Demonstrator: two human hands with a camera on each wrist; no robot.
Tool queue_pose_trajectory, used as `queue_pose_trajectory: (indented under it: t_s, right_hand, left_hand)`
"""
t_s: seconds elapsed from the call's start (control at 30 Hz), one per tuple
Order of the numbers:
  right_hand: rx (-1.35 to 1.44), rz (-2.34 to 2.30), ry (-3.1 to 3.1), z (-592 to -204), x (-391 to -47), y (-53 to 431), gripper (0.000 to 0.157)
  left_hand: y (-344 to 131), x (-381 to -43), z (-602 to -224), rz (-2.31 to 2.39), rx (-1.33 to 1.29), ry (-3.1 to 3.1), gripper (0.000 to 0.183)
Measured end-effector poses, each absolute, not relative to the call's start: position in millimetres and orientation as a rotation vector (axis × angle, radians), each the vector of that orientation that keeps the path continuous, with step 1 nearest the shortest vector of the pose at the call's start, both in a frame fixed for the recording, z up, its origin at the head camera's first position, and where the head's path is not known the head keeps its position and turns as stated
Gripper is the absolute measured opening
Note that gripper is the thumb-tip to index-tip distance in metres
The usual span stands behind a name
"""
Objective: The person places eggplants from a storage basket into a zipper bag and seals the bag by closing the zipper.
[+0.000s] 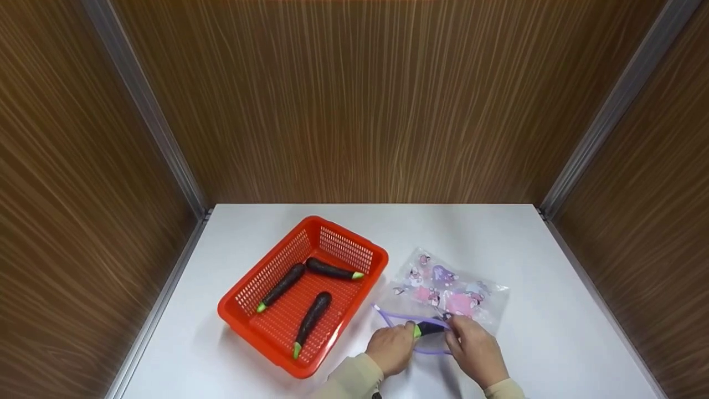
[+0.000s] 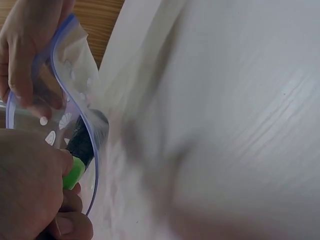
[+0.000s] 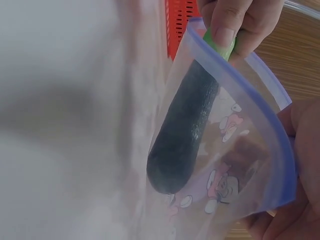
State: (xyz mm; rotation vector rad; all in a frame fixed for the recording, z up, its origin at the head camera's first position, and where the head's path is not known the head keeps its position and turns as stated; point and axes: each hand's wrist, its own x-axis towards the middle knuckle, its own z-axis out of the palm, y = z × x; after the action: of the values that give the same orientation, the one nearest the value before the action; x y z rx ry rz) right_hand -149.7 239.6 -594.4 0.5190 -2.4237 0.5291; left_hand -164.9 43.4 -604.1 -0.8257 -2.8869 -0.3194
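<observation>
Eggplant [image 3: 185, 130] is lying at the lower right of centre in the head frame, its dark body reaching into the bag [image 1: 437, 291] and its green stem [image 3: 220, 50] sitting at the open mouth. The left hand [image 1: 392, 348] is nearer, its fingers pinching the stem; the long axis is running from there toward the right of the head frame, and from upper middle down and left in the right-wrist frame. The right hand [image 1: 477, 352] is pinching the bag's rim at the mouth's right side, the body lying left of its fingers; whether they are touching it through the film, I cannot tell. Three more eggplants [image 1: 311, 324] are resting in the basket [image 1: 277, 327], left of the bag on the tabletop [image 1: 554, 310].
</observation>
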Motion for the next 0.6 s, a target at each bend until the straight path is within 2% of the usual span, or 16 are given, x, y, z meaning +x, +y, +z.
queue_pose_trajectory:
  t_s: [0.27,0.6]
  right_hand:
    - [0.512,0.541,-2.438,-590.8,-149.9,236.8,0.013]
    - [0.534,0.549,-2.427,-587.1,-148.9,233.9,0.013]
  left_hand:
    - [43.3,-168.1,-605.4,-0.319,-0.795,-2.888,0.019]
    - [40.0,-171.4,-607.8,-0.350,-0.677,-2.907,0.028]
